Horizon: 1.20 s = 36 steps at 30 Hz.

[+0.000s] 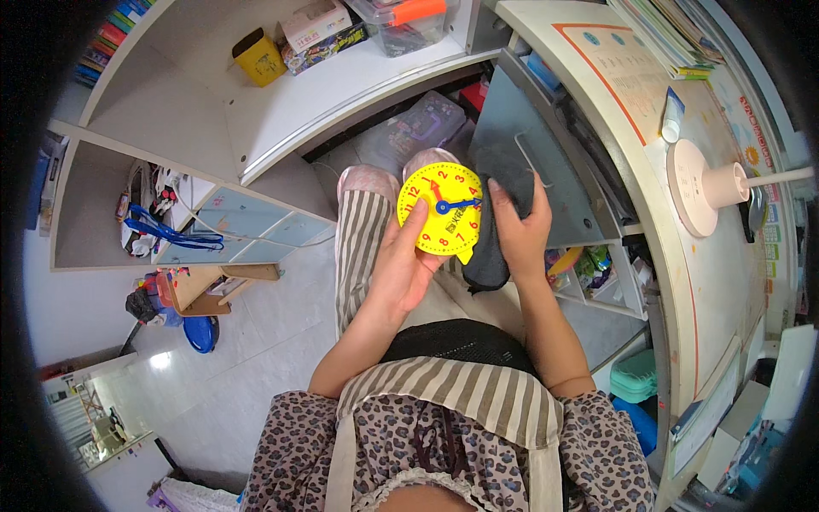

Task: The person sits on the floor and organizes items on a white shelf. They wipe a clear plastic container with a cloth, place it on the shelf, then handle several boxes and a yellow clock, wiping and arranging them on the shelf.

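Observation:
My left hand grips a yellow toy teaching clock by its left edge, the thumb lying on the dial. The round face has red numerals, a short red hand and a longer blue hand, and a small yellow tab juts from its rim. In my right hand is a dark grey cloth, bunched and hanging down. The cloth lies against the right edge of the clock. Both are held above my lap, over a striped apron.
Ahead is a white shelf bearing a yellow container, boxes and a clear bin. A blue-grey cabinet door stands at right, below a desk with a pink lamp base. A blue lanyard hangs over drawers at left.

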Available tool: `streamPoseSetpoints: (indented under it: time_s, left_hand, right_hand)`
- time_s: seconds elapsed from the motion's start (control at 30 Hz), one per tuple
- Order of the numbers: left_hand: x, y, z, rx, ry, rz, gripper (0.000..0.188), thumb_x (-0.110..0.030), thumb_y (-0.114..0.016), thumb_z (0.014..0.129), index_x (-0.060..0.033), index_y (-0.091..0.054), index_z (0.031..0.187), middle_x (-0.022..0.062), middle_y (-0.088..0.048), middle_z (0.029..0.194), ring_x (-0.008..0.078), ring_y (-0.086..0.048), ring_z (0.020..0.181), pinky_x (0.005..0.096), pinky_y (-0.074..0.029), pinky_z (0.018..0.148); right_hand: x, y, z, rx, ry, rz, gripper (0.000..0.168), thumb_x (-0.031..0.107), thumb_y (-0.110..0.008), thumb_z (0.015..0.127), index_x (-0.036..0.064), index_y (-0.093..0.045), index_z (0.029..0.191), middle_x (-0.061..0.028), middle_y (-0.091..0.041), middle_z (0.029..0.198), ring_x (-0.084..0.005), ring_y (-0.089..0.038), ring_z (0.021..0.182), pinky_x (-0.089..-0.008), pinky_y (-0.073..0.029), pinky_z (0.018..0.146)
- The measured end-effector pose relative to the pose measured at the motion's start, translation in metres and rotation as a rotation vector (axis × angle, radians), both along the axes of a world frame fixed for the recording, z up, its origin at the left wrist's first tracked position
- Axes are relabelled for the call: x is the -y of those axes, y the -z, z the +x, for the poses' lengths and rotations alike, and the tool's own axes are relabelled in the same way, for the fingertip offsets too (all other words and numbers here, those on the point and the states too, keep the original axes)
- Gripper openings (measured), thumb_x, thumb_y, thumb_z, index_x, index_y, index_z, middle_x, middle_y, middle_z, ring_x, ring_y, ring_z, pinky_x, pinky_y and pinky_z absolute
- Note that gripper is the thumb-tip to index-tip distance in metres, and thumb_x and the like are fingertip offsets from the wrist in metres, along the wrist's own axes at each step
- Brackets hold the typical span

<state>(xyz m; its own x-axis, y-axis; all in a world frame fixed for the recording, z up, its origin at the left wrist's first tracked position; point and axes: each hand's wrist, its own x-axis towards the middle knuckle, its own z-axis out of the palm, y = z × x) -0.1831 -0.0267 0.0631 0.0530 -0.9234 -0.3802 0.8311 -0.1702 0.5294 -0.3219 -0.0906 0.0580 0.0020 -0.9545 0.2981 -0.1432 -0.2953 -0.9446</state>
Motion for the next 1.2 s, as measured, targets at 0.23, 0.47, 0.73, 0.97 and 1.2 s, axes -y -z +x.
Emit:
streamPoseSetpoints:
  time_s: [0.23, 0.47, 0.73, 0.97, 1.2]
  left_hand:
    - [-0.001, -0.017, 0.004, 0.053, -0.107, -0.055, 0.039, -0.023, -0.048, 0.096, -0.0048, -0.041, 0.13, 0.0129, -0.053, 0.125, 0.0261, -0.055, 0.113, 0.0419, -0.049, 0.092]
    - [0.001, -0.014, 0.005, 0.157, -0.143, -0.055, 0.035, -0.02, -0.05, 0.096, -0.0035, -0.043, 0.127, 0.0115, -0.056, 0.119, 0.0227, -0.059, 0.106, 0.0395, -0.053, 0.086]
    - [0.002, -0.007, 0.007, 0.126, -0.063, -0.032, 0.033, -0.017, -0.052, 0.095, -0.0027, -0.046, 0.123, 0.0101, -0.059, 0.114, 0.0198, -0.061, 0.101, 0.0335, -0.054, 0.081]
    - [0.001, 0.0, -0.004, 0.225, -0.153, -0.089, 0.032, -0.015, -0.05, 0.095, -0.0028, -0.045, 0.125, 0.011, -0.058, 0.117, 0.0212, -0.06, 0.103, 0.0362, -0.052, 0.084]
    - [0.008, -0.01, 0.001, 0.026, -0.319, -0.096, 0.037, -0.026, -0.048, 0.097, -0.0019, -0.045, 0.125, 0.0117, -0.058, 0.117, 0.0224, -0.06, 0.106, 0.0357, -0.053, 0.085]
  right_hand:
    - [0.005, 0.005, -0.016, 0.746, -0.195, 0.591, 0.045, 0.028, -0.064, 0.084, 0.003, -0.05, 0.119, -0.006, -0.058, 0.104, -0.0157, -0.058, 0.089, -0.0283, -0.047, 0.078]
    - [-0.004, -0.005, -0.009, 0.22, -0.303, 0.27, 0.03, 0.004, -0.066, 0.077, 0.003, -0.056, 0.106, -0.0008, -0.06, 0.092, -0.008, -0.054, 0.086, -0.0238, -0.043, 0.077]
    - [-0.012, -0.006, 0.003, 0.018, -0.054, 0.013, 0.018, 0.005, -0.063, 0.082, 0.001, -0.057, 0.099, -0.0014, -0.059, 0.088, -0.0091, -0.054, 0.081, -0.0231, -0.043, 0.074]
    - [-0.007, -0.005, 0.008, 0.221, -0.017, 0.259, 0.027, 0.009, -0.063, 0.083, 0.0, -0.056, 0.107, -0.0067, -0.063, 0.092, -0.0125, -0.057, 0.085, -0.0273, -0.045, 0.078]
    - [-0.03, 0.009, 0.022, 0.226, -0.151, 0.167, 0.054, 0.0, -0.06, 0.073, 0.001, -0.046, 0.125, -0.0118, -0.054, 0.119, -0.0216, -0.051, 0.112, -0.032, -0.036, 0.099]
